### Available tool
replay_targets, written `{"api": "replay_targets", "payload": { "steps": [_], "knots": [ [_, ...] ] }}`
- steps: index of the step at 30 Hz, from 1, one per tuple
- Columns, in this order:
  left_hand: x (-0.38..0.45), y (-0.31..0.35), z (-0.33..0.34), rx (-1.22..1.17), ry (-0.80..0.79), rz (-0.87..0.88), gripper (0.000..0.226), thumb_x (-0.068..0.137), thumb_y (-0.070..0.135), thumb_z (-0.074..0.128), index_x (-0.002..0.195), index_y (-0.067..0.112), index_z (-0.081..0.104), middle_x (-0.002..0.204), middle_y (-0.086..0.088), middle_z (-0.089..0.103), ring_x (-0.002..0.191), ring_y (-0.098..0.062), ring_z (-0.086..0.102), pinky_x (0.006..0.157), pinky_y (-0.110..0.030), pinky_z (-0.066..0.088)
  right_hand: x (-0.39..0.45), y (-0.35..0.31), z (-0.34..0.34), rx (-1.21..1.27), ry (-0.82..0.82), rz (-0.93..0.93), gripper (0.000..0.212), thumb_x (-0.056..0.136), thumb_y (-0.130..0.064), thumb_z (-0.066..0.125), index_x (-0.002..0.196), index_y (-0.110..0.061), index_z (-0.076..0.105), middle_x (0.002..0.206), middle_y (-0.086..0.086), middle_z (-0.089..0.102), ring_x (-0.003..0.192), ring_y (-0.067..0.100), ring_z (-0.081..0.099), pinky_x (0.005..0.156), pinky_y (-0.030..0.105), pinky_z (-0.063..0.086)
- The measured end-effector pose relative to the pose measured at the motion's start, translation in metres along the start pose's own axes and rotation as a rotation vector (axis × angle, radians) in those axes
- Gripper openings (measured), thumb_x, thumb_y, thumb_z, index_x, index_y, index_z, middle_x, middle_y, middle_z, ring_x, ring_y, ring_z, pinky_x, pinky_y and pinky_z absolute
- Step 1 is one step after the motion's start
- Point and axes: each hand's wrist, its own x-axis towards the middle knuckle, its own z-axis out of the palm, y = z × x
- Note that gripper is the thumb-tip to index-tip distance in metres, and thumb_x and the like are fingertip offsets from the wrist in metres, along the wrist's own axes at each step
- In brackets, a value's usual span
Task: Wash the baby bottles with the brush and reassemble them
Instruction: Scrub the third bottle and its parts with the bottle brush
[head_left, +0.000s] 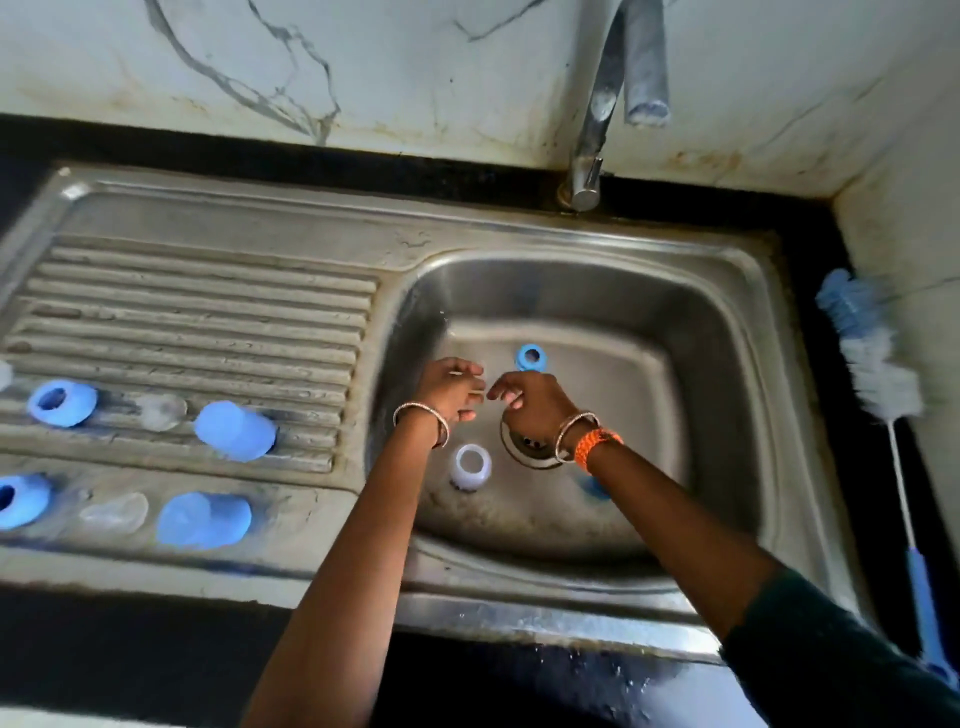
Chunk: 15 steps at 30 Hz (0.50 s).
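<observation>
**A:** Which way does the bottle point?

**B:** The white bottle (470, 466) stands upright in the sink (675, 322), long axis vertical, open mouth facing up at me. It sits just nearer me than my left hand (451, 388), between my wrists.

**A:** And your hands?

**B:** My right hand (530, 402) and left meet fingertip to fingertip above the drain (530, 447), fingers curled; whether they pinch anything, I cannot tell.

**A:** Count the parts.

**B:** One blue ring (531, 357) just beyond my right hand. Far to my left on the drainboard (208, 312): two blue rings (61, 403), two clear teats (161, 411), two blue caps (235, 431) on their sides. The bottle brush (878, 379) lies well right, bristles away from me.
</observation>
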Motion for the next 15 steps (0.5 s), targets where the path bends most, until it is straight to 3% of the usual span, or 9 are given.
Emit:
{"api": "replay_targets", "payload": {
  "steps": [3, 5, 8, 12, 14, 15],
  "knots": [
    [-0.028, -0.008, -0.013, 0.050, 0.008, 0.065, 0.023, 0.093, 0.004, 0.046, 0.079, 0.020, 0.053, 0.073, 0.001, 0.059, 0.061, -0.012, 0.054, 0.055, -0.021, 0.040, -0.032, -0.010, 0.016, -0.294, -0.268, -0.138, 0.080, 0.073, -0.028, 0.076, 0.142, -0.021, 0.037, 0.130, 0.013, 0.052, 0.115, 0.032, 0.054, 0.091, 0.032, 0.045],
    [-0.039, -0.013, -0.020, 0.077, 0.045, 0.100, 0.024, 0.093, 0.003, 0.046, 0.076, 0.019, 0.053, 0.071, 0.000, 0.058, 0.056, -0.012, 0.049, 0.051, -0.019, 0.038, -0.039, -0.011, 0.033, -0.399, -0.319, -0.182, 0.098, 0.068, -0.040, 0.080, 0.148, -0.024, 0.025, 0.141, 0.017, 0.041, 0.121, 0.037, 0.049, 0.099, 0.040, 0.043],
    [-0.051, -0.017, -0.024, 0.015, 0.070, 0.081, 0.030, 0.094, 0.001, 0.041, 0.073, 0.018, 0.052, 0.071, -0.002, 0.057, 0.057, -0.014, 0.049, 0.054, -0.023, 0.039, -0.046, -0.015, 0.050, -0.412, -0.314, -0.182, 0.078, 0.076, -0.033, 0.076, 0.143, -0.019, 0.039, 0.141, 0.016, 0.045, 0.127, 0.033, 0.045, 0.102, 0.036, 0.038],
    [-0.064, -0.018, -0.020, -0.034, 0.121, 0.077, 0.026, 0.094, 0.002, 0.043, 0.076, 0.017, 0.054, 0.071, -0.003, 0.056, 0.058, -0.014, 0.049, 0.053, -0.022, 0.041, -0.054, -0.017, 0.038, -0.300, -0.067, -0.162, 0.054, 0.078, -0.024, 0.073, 0.129, -0.017, 0.056, 0.126, 0.010, 0.061, 0.119, 0.030, 0.054, 0.096, 0.035, 0.043],
    [-0.067, -0.019, -0.011, -0.069, 0.188, 0.062, 0.010, 0.094, 0.010, 0.047, 0.096, 0.013, 0.057, 0.085, -0.008, 0.058, 0.069, -0.019, 0.053, 0.052, -0.022, 0.041, -0.062, -0.022, 0.018, -0.166, 0.140, -0.138, 0.050, 0.078, -0.025, 0.072, 0.126, -0.018, 0.058, 0.121, 0.010, 0.063, 0.114, 0.029, 0.056, 0.092, 0.033, 0.044],
    [-0.070, -0.018, -0.003, -0.088, 0.219, 0.053, 0.019, 0.092, 0.018, 0.053, 0.110, 0.010, 0.054, 0.099, -0.011, 0.057, 0.081, -0.023, 0.056, 0.050, -0.022, 0.042, -0.073, -0.026, 0.003, -0.078, 0.263, -0.130, 0.048, 0.077, -0.023, 0.072, 0.123, -0.017, 0.059, 0.118, 0.010, 0.064, 0.111, 0.029, 0.058, 0.090, 0.032, 0.043]
  ]
}}
